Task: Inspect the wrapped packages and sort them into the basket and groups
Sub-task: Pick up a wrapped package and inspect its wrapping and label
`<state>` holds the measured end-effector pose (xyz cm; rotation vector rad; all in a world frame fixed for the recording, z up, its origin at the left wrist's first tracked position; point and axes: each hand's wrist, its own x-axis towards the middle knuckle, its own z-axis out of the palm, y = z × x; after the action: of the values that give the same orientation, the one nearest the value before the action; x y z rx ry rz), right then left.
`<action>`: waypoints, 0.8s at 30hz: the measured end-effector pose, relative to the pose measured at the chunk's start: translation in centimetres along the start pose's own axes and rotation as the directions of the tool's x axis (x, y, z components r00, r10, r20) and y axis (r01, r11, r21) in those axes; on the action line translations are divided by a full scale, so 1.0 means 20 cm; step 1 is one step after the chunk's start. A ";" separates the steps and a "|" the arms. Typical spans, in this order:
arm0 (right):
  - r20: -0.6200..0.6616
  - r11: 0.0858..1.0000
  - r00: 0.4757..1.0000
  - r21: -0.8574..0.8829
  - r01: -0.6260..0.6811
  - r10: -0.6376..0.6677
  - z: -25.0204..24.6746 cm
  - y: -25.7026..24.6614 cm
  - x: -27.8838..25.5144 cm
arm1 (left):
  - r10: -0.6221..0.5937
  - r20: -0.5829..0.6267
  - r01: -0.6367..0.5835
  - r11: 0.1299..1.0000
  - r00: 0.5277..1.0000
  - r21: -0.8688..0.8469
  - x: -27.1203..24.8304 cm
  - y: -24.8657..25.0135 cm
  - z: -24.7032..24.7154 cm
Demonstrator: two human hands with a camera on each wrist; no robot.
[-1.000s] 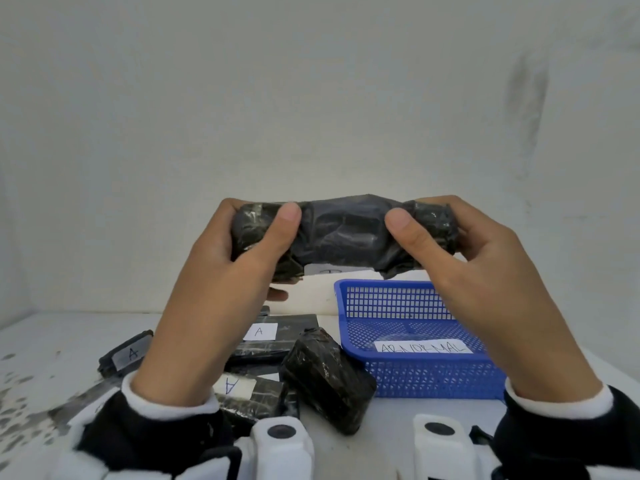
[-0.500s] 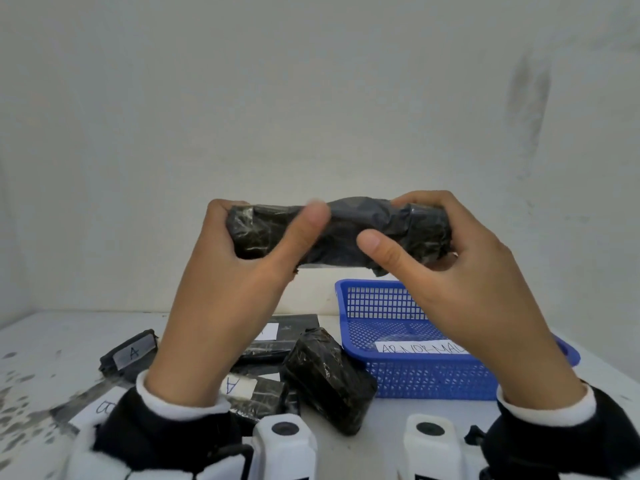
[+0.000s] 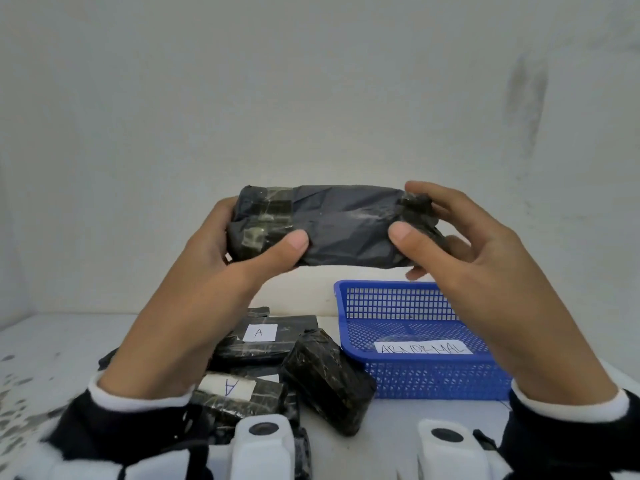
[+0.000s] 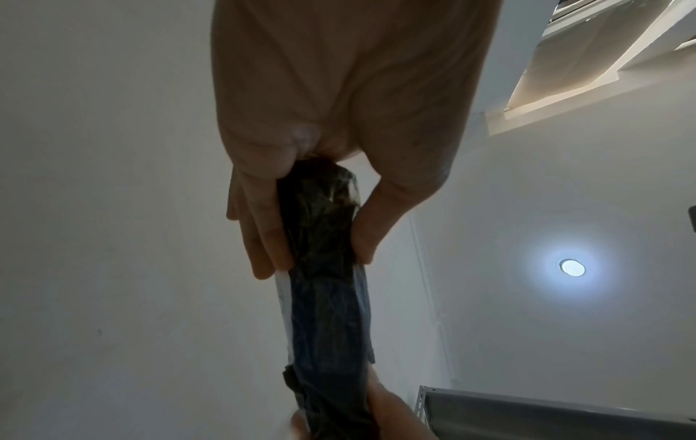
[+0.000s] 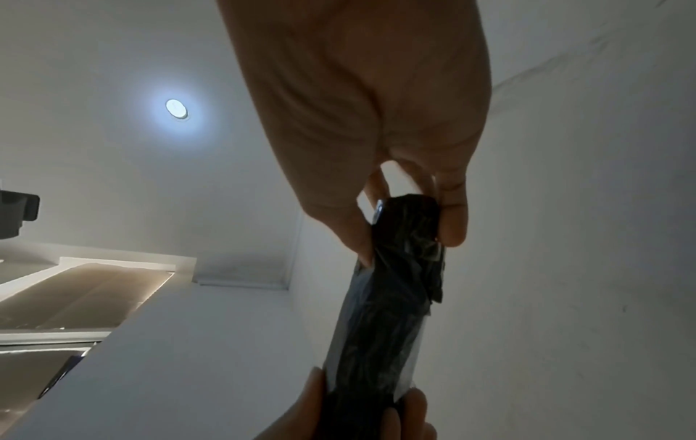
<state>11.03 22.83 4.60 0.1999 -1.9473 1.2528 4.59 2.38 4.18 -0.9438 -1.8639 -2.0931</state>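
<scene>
A long package wrapped in black plastic and clear tape is held level in the air in front of the wall. My left hand grips its left end, thumb on the near face. My right hand pinches its crumpled right end. In the left wrist view the package runs away from my fingers; the right wrist view shows the package the same way. Below it stands a blue basket labelled ABNORMAL, with nothing visible inside. No label shows on the held package.
Several black wrapped packages lie in a pile left of the basket, two showing white A labels. One unlabelled package leans beside the basket. The white table meets a white wall close behind.
Both hands have turned the package so a broader flat face now points toward me. The thumbs have slid apart toward the ends, and the package sits a little lower.
</scene>
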 end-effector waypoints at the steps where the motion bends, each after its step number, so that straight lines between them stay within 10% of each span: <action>1: 0.001 1.000 1.000 0.005 0.000 0.000 0.00 0.00 0.00 | 0.000 0.014 0.000 1.000 1.000 -0.017 0.00 0.00 0.00; 24: 0.037 0.999 0.999 0.000 0.034 -0.034 0.00 -0.04 -0.03 | 0.004 0.002 -0.004 0.981 1.000 0.193 -0.04 0.04 0.04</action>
<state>11.88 22.34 4.81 0.2571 -1.9679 1.2345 5.87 2.81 4.48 -0.9014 -2.0199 -1.8669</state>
